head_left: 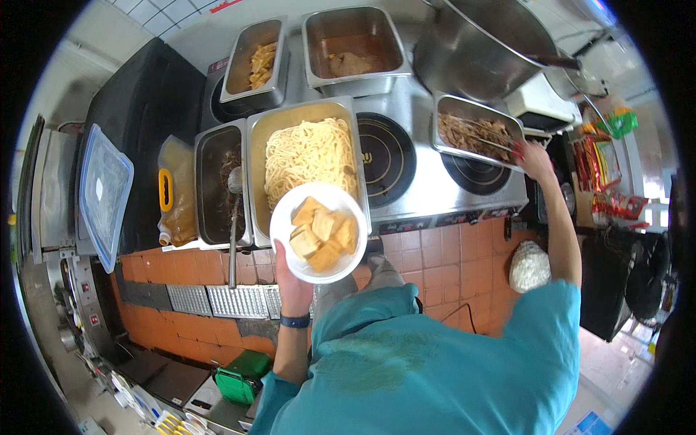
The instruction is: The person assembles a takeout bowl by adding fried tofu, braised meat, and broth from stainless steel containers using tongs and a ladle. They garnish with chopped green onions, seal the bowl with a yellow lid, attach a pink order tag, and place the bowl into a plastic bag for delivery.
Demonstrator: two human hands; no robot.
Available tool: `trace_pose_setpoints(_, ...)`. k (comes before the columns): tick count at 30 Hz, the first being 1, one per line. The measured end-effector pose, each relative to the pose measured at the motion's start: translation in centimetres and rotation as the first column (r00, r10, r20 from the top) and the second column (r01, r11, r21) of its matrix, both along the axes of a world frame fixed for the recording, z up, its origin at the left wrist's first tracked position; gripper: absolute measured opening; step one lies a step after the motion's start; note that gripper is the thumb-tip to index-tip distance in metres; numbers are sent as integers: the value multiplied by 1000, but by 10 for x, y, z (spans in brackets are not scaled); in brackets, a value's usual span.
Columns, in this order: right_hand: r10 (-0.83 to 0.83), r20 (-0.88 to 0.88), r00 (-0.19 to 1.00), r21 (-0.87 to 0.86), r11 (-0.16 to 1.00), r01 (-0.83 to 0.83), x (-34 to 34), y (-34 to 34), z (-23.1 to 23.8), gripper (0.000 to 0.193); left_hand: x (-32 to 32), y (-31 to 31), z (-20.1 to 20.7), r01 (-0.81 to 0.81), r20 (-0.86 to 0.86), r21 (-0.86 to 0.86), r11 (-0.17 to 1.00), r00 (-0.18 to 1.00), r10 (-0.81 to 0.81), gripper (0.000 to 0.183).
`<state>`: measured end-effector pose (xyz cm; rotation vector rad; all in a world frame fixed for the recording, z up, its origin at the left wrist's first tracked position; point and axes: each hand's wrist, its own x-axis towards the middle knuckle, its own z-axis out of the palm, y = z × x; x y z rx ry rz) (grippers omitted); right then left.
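Note:
My left hand [293, 284] is closed on a white bowl [280, 245], its fingers mostly hidden under it. Chunks of golden fried tofu [323, 246] lie in the bowl. Just beyond it, a deep steel pan [255, 156] holds pale thick noodles [308, 154]. Out to the right, my right hand [536, 161] grips the red end of metal tongs [494, 144]. Their far ends reach into brown sliced meat [458, 133] in a shallow steel tray [478, 107], which sits partly over a round hob.
A steel pan [205, 185] with dark food and a ladle [233, 225] stands left of the noodles. Two more pans [250, 43] [357, 87] and a large stockpot [475, 54] line the back. A plastic jug [177, 196] is at far left. Tiled floor [442, 254] lies below the counter.

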<state>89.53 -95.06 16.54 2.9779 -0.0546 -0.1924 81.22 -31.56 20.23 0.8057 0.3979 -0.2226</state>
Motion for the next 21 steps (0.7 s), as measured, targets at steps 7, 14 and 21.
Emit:
trace_pose_setpoints(7,-400,21,916,515,790,333,-74,101,111,34,82,-13,-5,-46,-32,-84,995,999,44,60)
trace_pose_setpoints(14,38,-23,999,711,703,-10,119,322,151,37,131,-9,-18,-89,1,-121,989,996,90,55)
trace_pose_setpoints(21,393,-144,908,75,920,-386,323,497,141,50,119,20,-10,-163,-66,-37,986,985,160,52)
